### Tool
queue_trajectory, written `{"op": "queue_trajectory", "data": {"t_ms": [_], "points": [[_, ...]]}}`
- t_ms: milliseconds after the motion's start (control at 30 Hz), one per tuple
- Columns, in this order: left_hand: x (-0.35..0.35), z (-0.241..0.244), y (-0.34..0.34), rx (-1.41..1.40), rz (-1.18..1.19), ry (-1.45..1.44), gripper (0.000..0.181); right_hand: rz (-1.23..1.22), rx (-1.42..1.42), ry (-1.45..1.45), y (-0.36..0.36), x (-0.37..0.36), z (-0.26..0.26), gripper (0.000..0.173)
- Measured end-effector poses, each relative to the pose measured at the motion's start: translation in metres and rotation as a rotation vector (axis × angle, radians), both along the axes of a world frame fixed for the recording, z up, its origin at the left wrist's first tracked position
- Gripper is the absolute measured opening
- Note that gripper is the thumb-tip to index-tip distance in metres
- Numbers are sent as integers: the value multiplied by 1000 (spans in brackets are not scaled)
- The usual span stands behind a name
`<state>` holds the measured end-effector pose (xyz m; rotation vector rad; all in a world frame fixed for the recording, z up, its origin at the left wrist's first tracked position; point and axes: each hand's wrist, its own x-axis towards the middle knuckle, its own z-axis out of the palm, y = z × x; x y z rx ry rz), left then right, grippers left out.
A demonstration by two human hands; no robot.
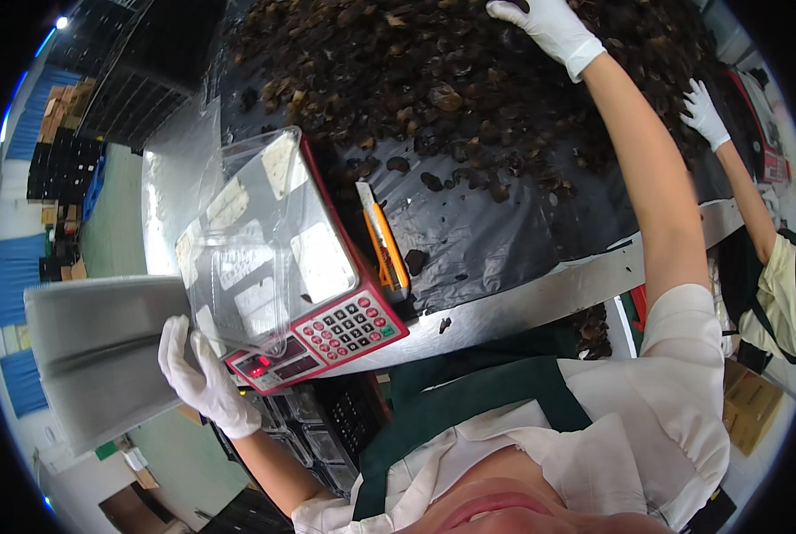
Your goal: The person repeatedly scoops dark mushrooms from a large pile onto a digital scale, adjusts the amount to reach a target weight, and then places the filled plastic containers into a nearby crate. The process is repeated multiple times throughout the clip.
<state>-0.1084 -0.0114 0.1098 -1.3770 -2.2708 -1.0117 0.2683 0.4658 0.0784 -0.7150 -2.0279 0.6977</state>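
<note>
My left hand (pixel 206 384), in a white glove, is beside the front left corner of an electronic scale (pixel 371 314) with a red body and keypad. Its fingers are apart, and I see nothing held in it. A clear plastic clamshell container (pixel 244 287) rests open on the scale's metal pan, its near edge close to my fingertips. My right hand (pixel 555 33), also white-gloved, reaches over a wide pile of dark, dried wood ear fungus (pixel 438 80). The frame's top edge cuts off its fingertips, so any grip there is hidden.
An orange utility knife (pixel 383 247), blade out, lies right of the scale on black plastic sheeting (pixel 491 253). Black crates (pixel 151 67) stand at upper left. A grey panel-like object (pixel 104 360) is at left. A co-worker's gloved hand (pixel 705 117) and another scale (pixel 762 133) are at right.
</note>
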Motion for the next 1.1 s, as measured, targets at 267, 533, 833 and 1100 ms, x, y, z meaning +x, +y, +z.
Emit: {"op": "queue_trajectory", "data": {"t_ms": [267,533,833,1100], "points": [[26,-15,10,-69,-200,20,16,268,-1008,239,-70,-77,-21,44],[73,-10,7,1,-68,-69,27,559,-1104,270,-130,-149,8,38],[38,-17,15,246,-155,-650,64,944,-1052,67,-192,-203,76,34],[43,-25,27,251,-230,-426,79,909,-152,-414,-253,-269,47,36]]}}
